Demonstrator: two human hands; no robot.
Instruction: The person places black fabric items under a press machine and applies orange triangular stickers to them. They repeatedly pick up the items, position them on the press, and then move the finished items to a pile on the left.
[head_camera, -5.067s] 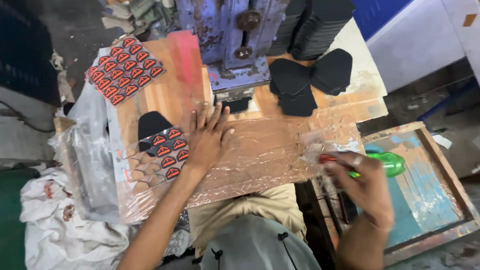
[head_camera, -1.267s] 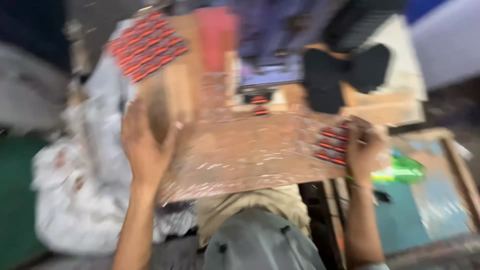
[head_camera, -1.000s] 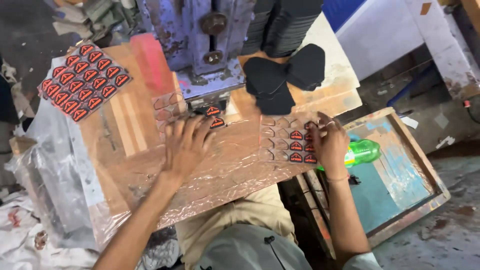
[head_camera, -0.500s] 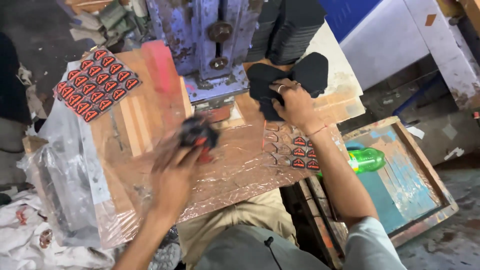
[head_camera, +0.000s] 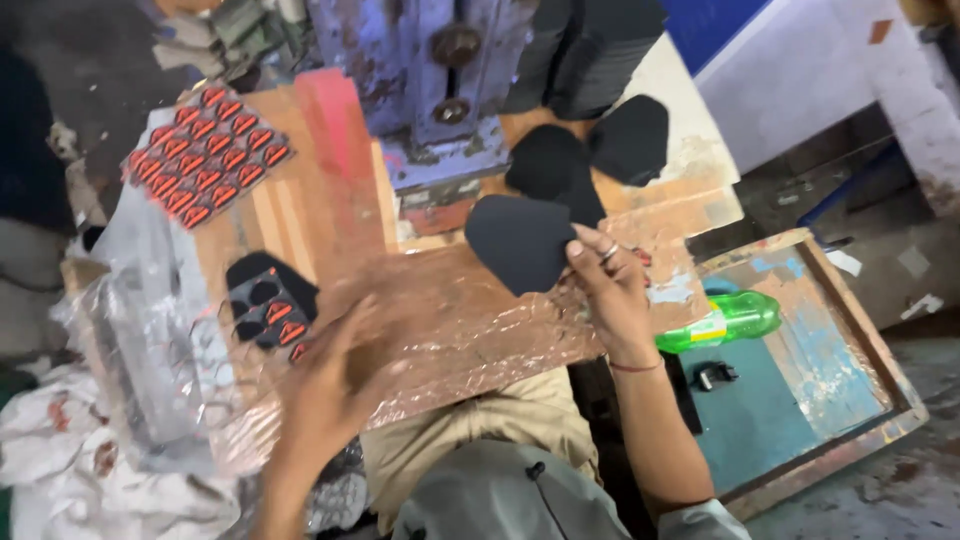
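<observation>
My right hand (head_camera: 608, 290) pinches a flat black heart-shaped foam piece (head_camera: 518, 240) by its lower right edge, thumb and fingers closed on it, with a ring showing on one finger. The piece lies tilted over the far edge of the crinkled clear plastic sheet (head_camera: 470, 330) that covers my wooden table (head_camera: 300, 200), just in front of the blue metal press (head_camera: 440, 80). My left hand (head_camera: 335, 395) is spread flat and wide above the near part of the same sheet, holding nothing; it is blurred, so I cannot tell whether it touches the plastic.

Just left of that hand lies a small black sheet with red heart-shaped stickers (head_camera: 268, 305), some of its cut-outs bare. Farther off, at the table's left corner, lies a full dark sheet of red stickers (head_camera: 205, 155). More black foam hearts (head_camera: 590, 160) lie behind the one I hold, beside the press. To my right, well apart from the sheet, a green plastic bottle (head_camera: 722, 322) lies on its side in a wooden tray with worn blue paint (head_camera: 850, 340).
</observation>
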